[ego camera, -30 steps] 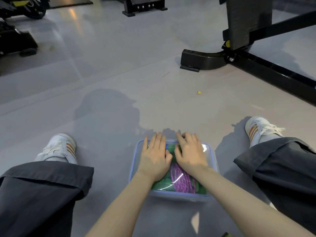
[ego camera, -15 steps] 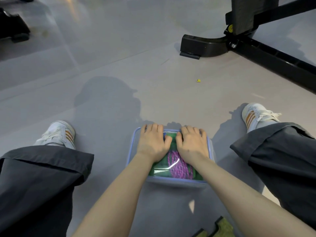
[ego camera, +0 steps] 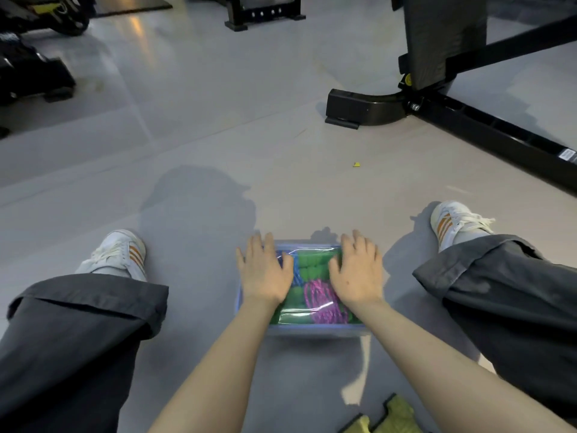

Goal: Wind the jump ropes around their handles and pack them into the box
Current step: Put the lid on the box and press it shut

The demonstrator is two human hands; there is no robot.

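Note:
A clear plastic box (ego camera: 315,330) with a blue rim and a see-through lid sits on the grey floor between my legs. Through the lid I see wound jump ropes: a purple one (ego camera: 321,300), green ones (ego camera: 310,264) and a blue one (ego camera: 296,271). My left hand (ego camera: 264,271) lies flat on the lid's left side, fingers straight and spread. On the lid's right side my right hand (ego camera: 359,271) lies flat the same way. The hands are apart, with the middle of the lid showing between them.
My legs in dark trousers and white shoes (ego camera: 115,254) flank the box. A black gym machine frame (ego camera: 368,109) stands on the floor at the right back, more black equipment (ego camera: 34,79) at the far left. Yellow-green pieces (ego camera: 390,417) lie at the bottom edge.
Both hands have slid apart from the middle of the lid to its left and right sides. The view has tilted up a little.

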